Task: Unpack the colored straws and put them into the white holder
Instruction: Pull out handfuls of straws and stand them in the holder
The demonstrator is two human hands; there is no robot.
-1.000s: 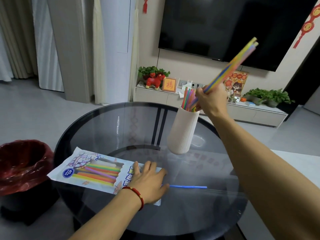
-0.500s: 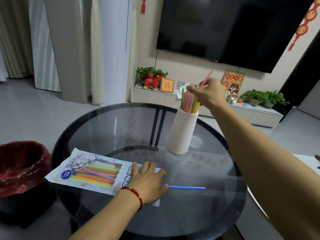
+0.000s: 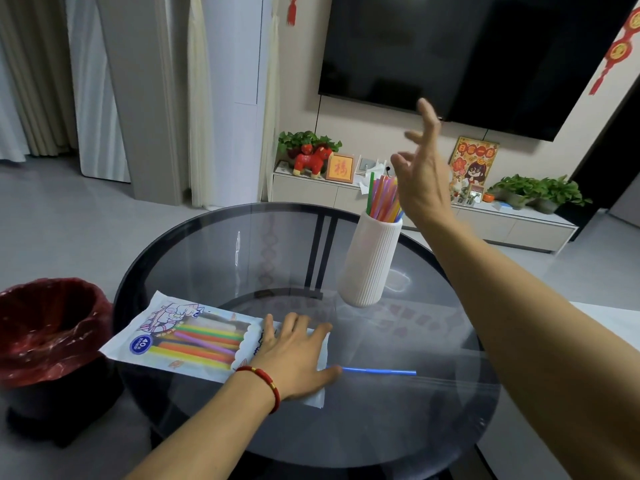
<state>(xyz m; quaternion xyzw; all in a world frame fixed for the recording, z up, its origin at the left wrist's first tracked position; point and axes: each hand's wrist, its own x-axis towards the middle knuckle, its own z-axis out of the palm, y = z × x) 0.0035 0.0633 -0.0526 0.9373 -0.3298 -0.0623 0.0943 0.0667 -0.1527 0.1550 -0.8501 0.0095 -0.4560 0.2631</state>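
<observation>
A ribbed white holder (image 3: 372, 258) stands upright on the round glass table (image 3: 221, 251), with several colored straws (image 3: 381, 195) sticking out of its top. My right hand (image 3: 420, 174) hovers just above and to the right of the straws, fingers spread, holding nothing. The straw packet (image 3: 180, 336) lies flat at the table's near left, several straws still showing through its window. My left hand (image 3: 294, 355) presses flat on the packet's right end. One blue straw (image 3: 379, 371) lies loose on the glass to the right of that hand.
A bin lined with a red bag (image 3: 45, 327) stands on the floor left of the table. Behind the table are a low white cabinet (image 3: 519, 230) with plants and ornaments, and a dark television (image 3: 485, 53) on the wall.
My right hand lowered a bundle of straws into the holder, let go, and has lifted with its fingers spread. The left hand has stayed on the packet.
</observation>
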